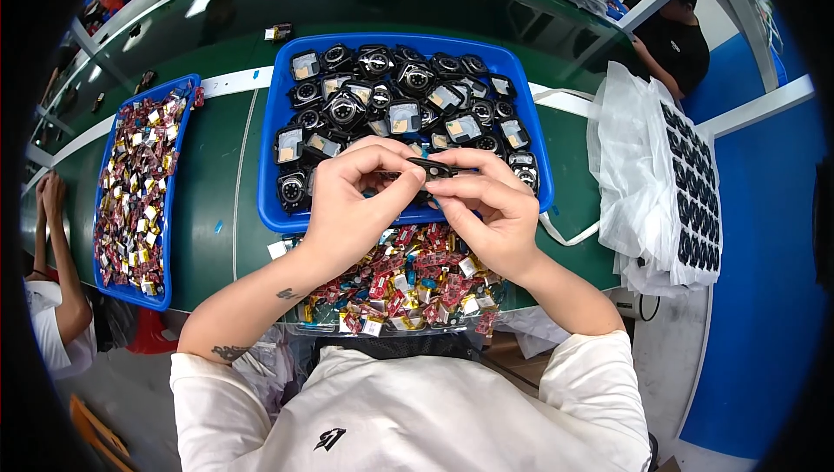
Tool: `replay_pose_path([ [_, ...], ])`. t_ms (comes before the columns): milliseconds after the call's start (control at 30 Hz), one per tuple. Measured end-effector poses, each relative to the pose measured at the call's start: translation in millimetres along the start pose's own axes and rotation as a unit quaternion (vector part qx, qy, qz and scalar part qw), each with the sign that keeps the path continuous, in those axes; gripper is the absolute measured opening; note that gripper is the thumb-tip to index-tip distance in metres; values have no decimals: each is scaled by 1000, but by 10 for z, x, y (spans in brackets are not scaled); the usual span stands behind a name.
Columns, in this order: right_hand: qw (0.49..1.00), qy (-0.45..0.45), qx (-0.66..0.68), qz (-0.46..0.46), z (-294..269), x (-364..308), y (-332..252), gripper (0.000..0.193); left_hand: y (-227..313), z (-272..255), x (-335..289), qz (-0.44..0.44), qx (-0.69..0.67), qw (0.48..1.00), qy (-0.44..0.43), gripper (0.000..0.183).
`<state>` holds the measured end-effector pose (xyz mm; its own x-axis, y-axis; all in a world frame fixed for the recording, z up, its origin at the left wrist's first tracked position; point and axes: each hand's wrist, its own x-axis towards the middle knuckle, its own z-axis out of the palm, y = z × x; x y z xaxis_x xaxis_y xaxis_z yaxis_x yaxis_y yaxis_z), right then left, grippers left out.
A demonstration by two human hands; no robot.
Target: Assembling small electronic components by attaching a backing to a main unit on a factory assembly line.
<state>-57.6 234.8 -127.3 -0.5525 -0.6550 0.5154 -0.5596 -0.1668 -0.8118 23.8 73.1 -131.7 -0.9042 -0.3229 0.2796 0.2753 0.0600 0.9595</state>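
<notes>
Between my two hands is a black watch case [432, 167], tilted nearly edge-on, so its inside is hidden. My left hand [358, 187] pinches its left end between thumb and fingers. On the other end, my right hand [492, 204] has its thumb and fingertips closed. Both hands hover over the near side of a blue tray [271, 138] full of black watch cases [346, 110], some face up and some back up. Closer to my body, under my wrists, lies a heap of small red circuit boards with yellow-and-white parts [404, 290] in a clear tray.
At the left stands a second blue tray [168, 229] heaped with similar red and yellow parts. White wrapping sheets [632, 168] and a panel of black pieces [692, 185] lie to the right. Beyond runs a green conveyor belt [391, 3]. Other people sit at the left and far right.
</notes>
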Motion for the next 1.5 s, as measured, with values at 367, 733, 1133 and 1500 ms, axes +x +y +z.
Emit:
replay_pose_path([
  [367,978,37,194,67,-72,-7,2,14,-8,20,1,-4,20,1000,24,2],
  [733,956,59,184,222,-33,49,-36,19,61,36,-26,18,102,994,-29,15],
  [1133,931,68,253,252,-124,107,-87,16,51,39,-9,40,16,999,4,10],
  [1500,961,75,209,168,-74,67,-1,16,135,48,-42,-81,-76,991,-79,15],
])
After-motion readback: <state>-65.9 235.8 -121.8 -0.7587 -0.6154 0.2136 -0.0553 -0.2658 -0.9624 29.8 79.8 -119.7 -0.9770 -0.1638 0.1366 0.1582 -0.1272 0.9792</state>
